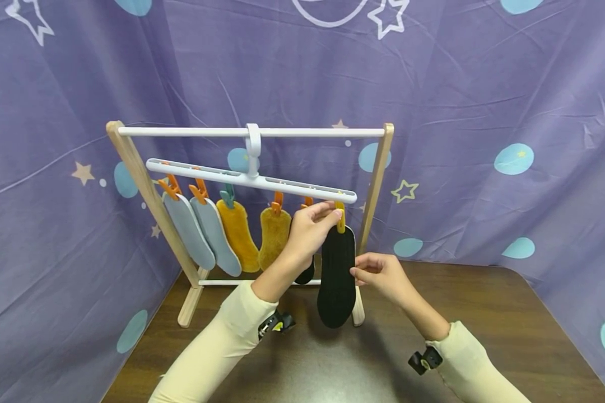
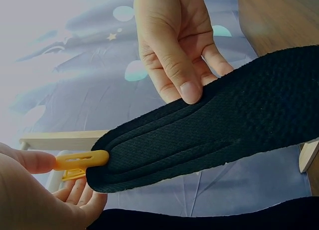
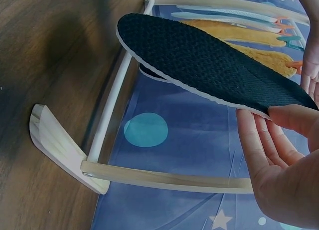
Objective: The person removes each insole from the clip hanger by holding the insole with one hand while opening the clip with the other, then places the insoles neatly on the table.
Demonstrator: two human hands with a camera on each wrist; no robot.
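A black insole (image 1: 336, 280) hangs at the right end of a white hanger (image 1: 252, 178), its top edge in a yellow clothespin (image 2: 82, 160). With thumb and fingers my left hand (image 1: 310, 229) pinches that clothespin. My right hand (image 1: 383, 274) holds the insole's right edge between thumb and fingertips, as the right wrist view also shows. Behind my left hand another black insole (image 1: 306, 274) hangs, mostly hidden. Further left on the hanger are two yellow fuzzy insoles (image 1: 238, 235) and two light grey-blue insoles (image 1: 189, 232), held by orange and teal clothespins.
The hanger hooks over the white top bar (image 1: 322, 132) of a rack with wooden legs (image 1: 375, 184). The rack stands on a brown wooden table (image 1: 459, 313), and a purple patterned cloth (image 1: 484, 112) hangs behind and beside it. The hanger tilts down to the right.
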